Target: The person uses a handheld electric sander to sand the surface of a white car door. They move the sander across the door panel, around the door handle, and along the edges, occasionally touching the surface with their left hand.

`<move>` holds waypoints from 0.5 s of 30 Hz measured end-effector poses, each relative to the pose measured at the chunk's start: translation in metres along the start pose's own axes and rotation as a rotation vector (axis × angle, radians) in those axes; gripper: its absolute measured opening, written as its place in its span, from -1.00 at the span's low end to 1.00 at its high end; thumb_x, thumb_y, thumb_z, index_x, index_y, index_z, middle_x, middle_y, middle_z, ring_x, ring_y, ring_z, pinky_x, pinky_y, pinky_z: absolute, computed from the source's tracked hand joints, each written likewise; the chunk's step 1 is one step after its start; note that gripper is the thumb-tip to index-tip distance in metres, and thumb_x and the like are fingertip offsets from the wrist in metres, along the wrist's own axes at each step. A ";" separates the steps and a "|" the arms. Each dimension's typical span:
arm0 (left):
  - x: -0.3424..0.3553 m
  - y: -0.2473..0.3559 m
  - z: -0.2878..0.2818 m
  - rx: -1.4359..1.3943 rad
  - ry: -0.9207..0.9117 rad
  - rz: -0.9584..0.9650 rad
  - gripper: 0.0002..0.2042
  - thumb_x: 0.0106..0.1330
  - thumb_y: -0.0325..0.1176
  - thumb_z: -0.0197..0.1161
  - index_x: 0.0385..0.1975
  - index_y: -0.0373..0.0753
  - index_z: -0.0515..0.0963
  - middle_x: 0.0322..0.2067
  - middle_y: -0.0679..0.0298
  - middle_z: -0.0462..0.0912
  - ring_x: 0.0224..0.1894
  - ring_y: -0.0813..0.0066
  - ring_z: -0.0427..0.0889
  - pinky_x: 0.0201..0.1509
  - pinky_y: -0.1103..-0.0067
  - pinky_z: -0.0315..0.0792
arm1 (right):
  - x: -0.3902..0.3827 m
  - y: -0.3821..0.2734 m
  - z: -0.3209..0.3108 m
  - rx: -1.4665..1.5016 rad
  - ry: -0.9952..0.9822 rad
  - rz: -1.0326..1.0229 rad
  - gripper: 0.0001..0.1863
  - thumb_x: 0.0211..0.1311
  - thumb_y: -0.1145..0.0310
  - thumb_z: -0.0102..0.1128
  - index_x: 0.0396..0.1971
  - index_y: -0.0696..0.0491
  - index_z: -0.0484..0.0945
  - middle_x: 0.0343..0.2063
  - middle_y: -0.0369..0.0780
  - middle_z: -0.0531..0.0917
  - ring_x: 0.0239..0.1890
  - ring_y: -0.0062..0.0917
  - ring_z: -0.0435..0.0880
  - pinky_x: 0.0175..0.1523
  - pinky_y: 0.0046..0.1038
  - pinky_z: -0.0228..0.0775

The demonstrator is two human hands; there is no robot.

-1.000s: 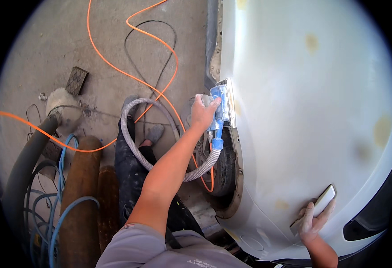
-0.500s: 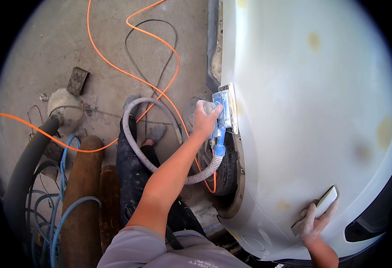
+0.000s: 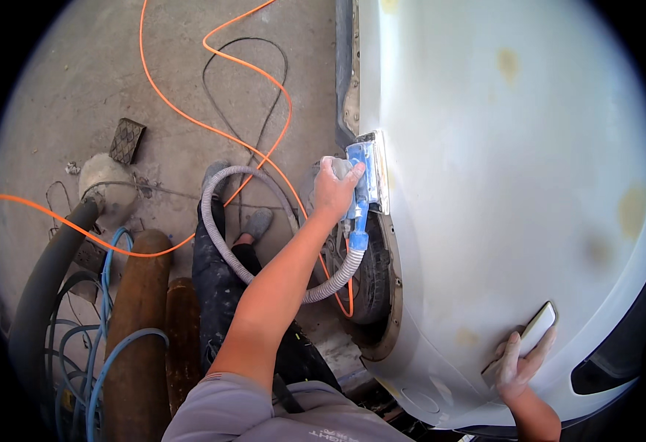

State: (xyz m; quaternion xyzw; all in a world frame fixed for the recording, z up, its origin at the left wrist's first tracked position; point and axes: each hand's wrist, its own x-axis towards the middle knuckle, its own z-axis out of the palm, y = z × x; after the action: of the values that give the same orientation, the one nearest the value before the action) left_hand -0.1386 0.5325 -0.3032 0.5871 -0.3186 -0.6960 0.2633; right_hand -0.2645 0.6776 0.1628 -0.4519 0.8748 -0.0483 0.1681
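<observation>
My left hand (image 3: 333,190) is closed around a blue power sander (image 3: 363,177). The sander's pale pad lies along the edge of a whitish car body panel (image 3: 455,177), just above the wheel arch. From its lower end run a grey ribbed hose (image 3: 223,243) and a thin orange line. At the lower right, my right hand (image 3: 516,368) grips a flat, oblong white block (image 3: 538,328) against the panel. Fingers and thumb hide part of the block, and its exact kind cannot be made out.
A tyre (image 3: 374,287) sits inside the wheel arch. An orange hose (image 3: 179,110) and a dark cable cross the concrete floor. Brown cylinders (image 3: 135,309), blue hoses (image 3: 117,353) and a thick dark pipe (image 3: 50,280) stand at left. Yellowish patches mark the panel.
My left hand and the sander have shifted slightly up and left in the picture, and the view itself has moved a little. My right hand stays on the block.
</observation>
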 end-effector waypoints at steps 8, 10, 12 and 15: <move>-0.102 0.018 -0.001 0.002 -0.126 0.034 -0.41 0.27 -0.01 0.50 -0.03 -0.39 0.38 -0.25 -0.10 0.64 -0.17 0.00 0.67 -0.02 0.24 0.51 | -0.007 0.000 -0.006 -0.042 0.004 0.054 -0.17 0.45 0.60 0.13 0.53 0.31 -0.19 0.00 0.04 0.41 -0.40 -0.38 0.59 -0.35 -0.33 0.52; -0.147 0.021 -0.007 0.019 -0.194 0.054 -0.37 0.25 -0.01 0.52 0.03 -0.39 0.38 -0.20 -0.10 0.63 -0.16 -0.07 0.65 -0.03 0.22 0.51 | -0.008 0.003 -0.009 -0.186 0.003 0.066 -0.18 0.42 0.57 0.18 0.48 0.39 -0.14 -0.01 0.15 0.46 -0.30 -0.20 0.63 -0.18 -0.17 0.53; -0.171 0.018 -0.011 0.073 -0.159 0.244 -0.34 0.19 -0.03 0.57 0.06 -0.38 0.41 -0.14 -0.07 0.64 -0.12 -0.04 0.67 0.00 0.24 0.53 | -0.011 0.016 -0.012 -0.321 0.003 0.023 -0.18 0.37 0.52 0.25 0.44 0.46 -0.05 0.06 0.29 0.45 -0.16 0.04 0.61 0.03 0.02 0.46; -0.183 0.014 -0.030 0.128 -0.153 0.170 -0.33 0.13 -0.07 0.62 0.05 -0.38 0.44 -0.11 -0.04 0.64 -0.08 -0.01 0.68 0.04 0.27 0.54 | -0.010 0.023 -0.008 -0.353 0.018 0.019 -0.17 0.28 0.48 0.34 0.38 0.52 0.05 0.12 0.45 0.43 0.00 0.32 0.57 0.22 0.18 0.36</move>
State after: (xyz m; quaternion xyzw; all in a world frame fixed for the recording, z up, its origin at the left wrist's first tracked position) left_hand -0.0781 0.6548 -0.1764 0.5189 -0.4300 -0.6921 0.2584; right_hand -0.2794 0.6985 0.1671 -0.4655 0.8755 0.1034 0.0786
